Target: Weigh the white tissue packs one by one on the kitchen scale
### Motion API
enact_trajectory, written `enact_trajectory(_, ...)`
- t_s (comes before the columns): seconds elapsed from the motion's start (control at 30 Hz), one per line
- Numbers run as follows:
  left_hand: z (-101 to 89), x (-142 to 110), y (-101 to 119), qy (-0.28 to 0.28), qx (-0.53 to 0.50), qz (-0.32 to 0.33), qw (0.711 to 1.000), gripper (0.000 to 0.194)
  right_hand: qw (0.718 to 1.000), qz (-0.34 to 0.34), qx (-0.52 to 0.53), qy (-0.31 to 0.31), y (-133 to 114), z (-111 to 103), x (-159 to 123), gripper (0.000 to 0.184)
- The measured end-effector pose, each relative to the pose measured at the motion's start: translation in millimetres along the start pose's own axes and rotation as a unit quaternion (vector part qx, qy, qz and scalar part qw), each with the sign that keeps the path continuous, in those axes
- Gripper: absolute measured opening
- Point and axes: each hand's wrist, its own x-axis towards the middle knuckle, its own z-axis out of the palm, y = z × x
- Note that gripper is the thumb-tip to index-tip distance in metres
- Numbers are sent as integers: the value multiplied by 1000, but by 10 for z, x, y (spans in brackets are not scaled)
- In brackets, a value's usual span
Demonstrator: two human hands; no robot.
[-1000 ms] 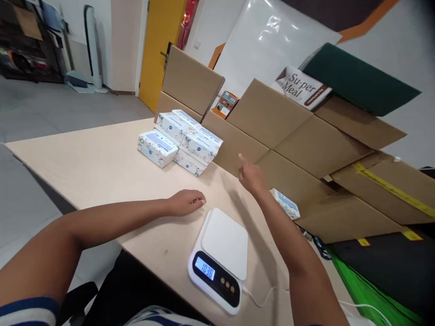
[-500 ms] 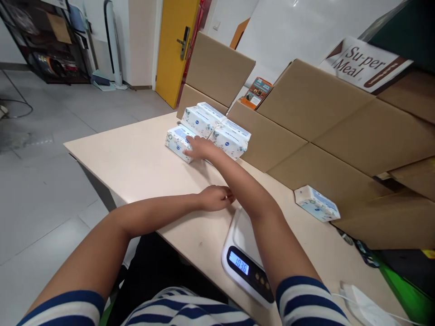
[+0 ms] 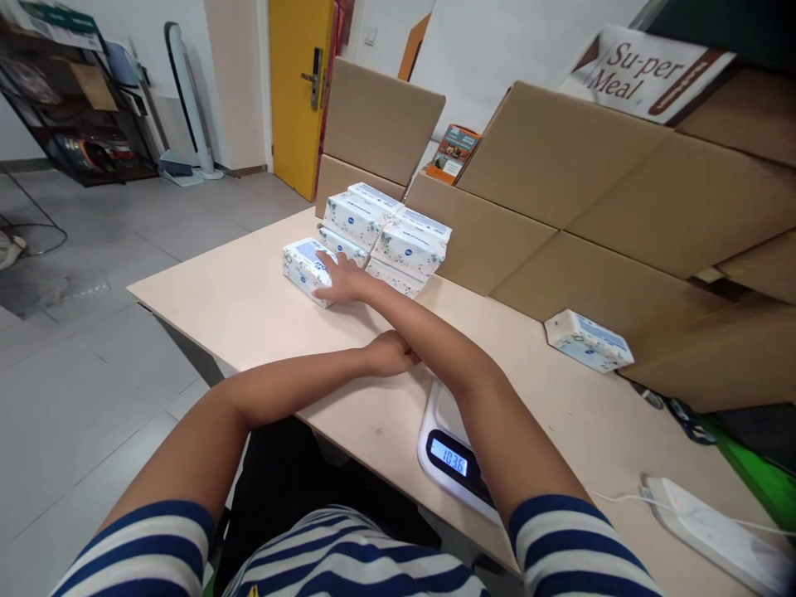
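Note:
My right hand [image 3: 343, 279] reaches across over my left arm and grips a white tissue pack [image 3: 303, 269] with a blue-printed top, fingers on top and thumb at the near side. Just behind that pack stand several more tissue packs [image 3: 410, 242], stacked in two layers. My left hand [image 3: 389, 355] is curled closed low over the table, below my right forearm; its fingertips are partly hidden, so I cannot see what is in it. Close by is a white kitchen scale [image 3: 430, 452], its lit display reading 103.6, partly covered by my right forearm.
Large cardboard boxes [image 3: 491, 257] line the far side of the table [image 3: 249, 290]. A lone tissue pack [image 3: 588, 340] lies against them on the right. At the near right is a white power strip [image 3: 715, 531] with a cable. A yellow door [image 3: 292, 108] stands behind.
The gripped tissue pack has shifted slightly left, away from the stack, with my right hand on it. My left hand stays about where it was. The view has swung a little.

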Motion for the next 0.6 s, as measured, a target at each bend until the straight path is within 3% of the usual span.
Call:
enact_trajectory(0.1, -67, 6, 40, -24, 11, -8, 1000, 31, 997, -58, 7, 50, 133, -15, -268, 113)
enact_trajectory(0.2, -127, 32, 97, -43, 14, 2, 999, 36, 979, -127, -12, 158, 437, -134, -750, 118)
enact_trajectory(0.3, -164, 66, 126, -59, 22, 10, 998, 41, 955, -152, -9, 255, 857, -266, -1494, 122)
enact_trajectory(0.37, -174, 92, 119, -58, 26, 13, 998, 42, 946, -155, 6, 284, 1124, -286, -2098, 127)
enact_trajectory(0.5, -188, 146, 110, -48, 5, 20, 999, 47, 953, -104, 49, 281, 1471, -48, -3207, 135)
enact_trajectory(0.6, -214, 179, 154, -65, 32, -8, 997, 51, 959, -60, 84, 265, 1600, 279, -3662, 136)
